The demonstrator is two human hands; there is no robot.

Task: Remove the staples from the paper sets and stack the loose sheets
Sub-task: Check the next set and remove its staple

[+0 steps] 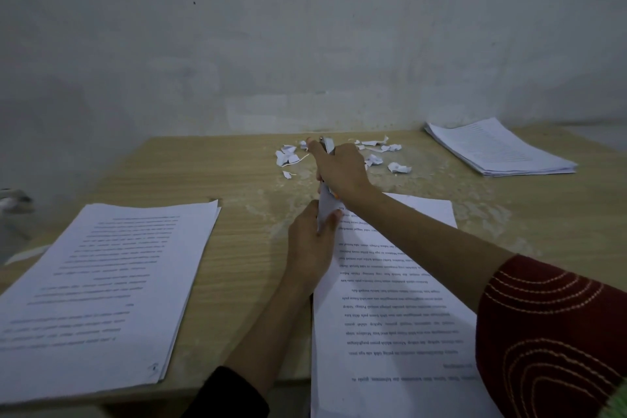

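Observation:
A printed paper set (390,299) lies in front of me, text upside down, its near end hanging over the table edge. My left hand (312,248) pinches its far left corner, which is lifted off the table. My right hand (341,168) grips a metal tool (327,200) with an orange part, its lower end at that lifted corner. A thick pile of printed sheets (101,288) sits at the left, with a staple mark at its near right corner. Another paper stack (498,149) rests at the far right.
Several torn paper scraps (288,156) and more scraps (397,166) lie scattered near the wall behind my right hand. The wooden table (244,248) ends at a grey wall. A dim object (15,198) shows at the far left edge.

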